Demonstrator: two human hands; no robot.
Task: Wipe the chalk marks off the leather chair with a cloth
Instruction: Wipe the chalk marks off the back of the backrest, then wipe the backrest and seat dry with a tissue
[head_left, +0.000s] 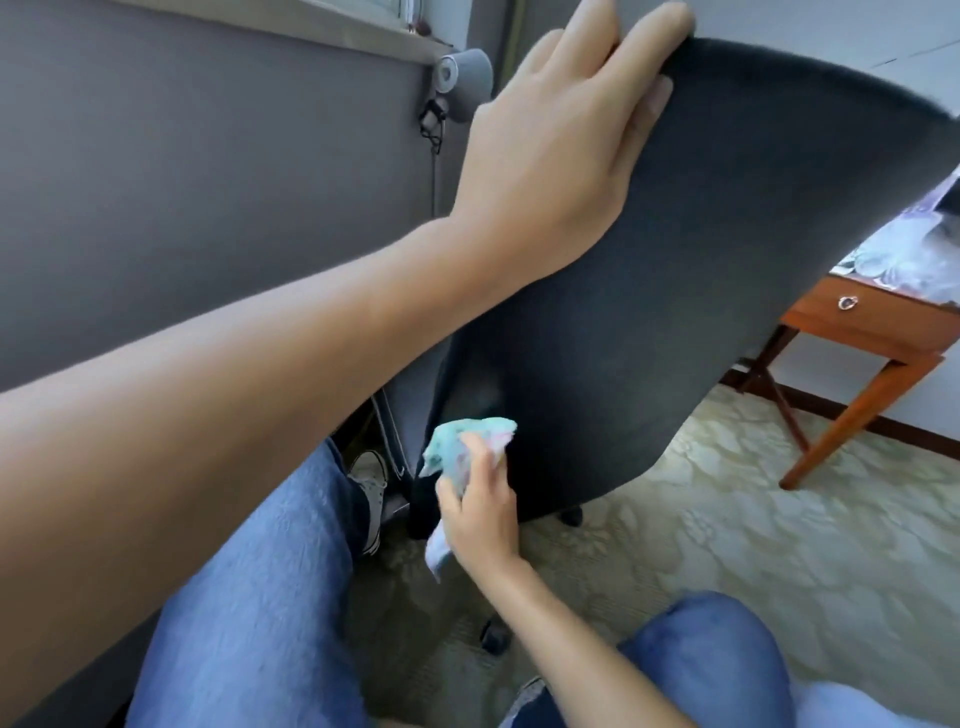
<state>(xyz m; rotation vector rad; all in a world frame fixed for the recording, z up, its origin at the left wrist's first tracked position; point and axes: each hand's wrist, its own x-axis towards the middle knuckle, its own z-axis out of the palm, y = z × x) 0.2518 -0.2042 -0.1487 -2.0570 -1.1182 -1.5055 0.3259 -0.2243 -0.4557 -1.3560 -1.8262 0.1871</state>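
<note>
Grey wall (208, 208), pale patterned carpet (753, 545), wooden side table (862, 332).

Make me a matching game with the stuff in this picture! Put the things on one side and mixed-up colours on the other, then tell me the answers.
Things:
1. chair
2. cloth
3. side table
4. jeans

Colours:
A. orange-brown wood
B. dark grey
C. blue denim
D. pale turquoise with a bit of pink

Right pairs: 1-B, 2-D, 3-A, 4-C.

The right hand grips the cloth low against the chair's back, while the left hand holds the chair's top edge.
</note>
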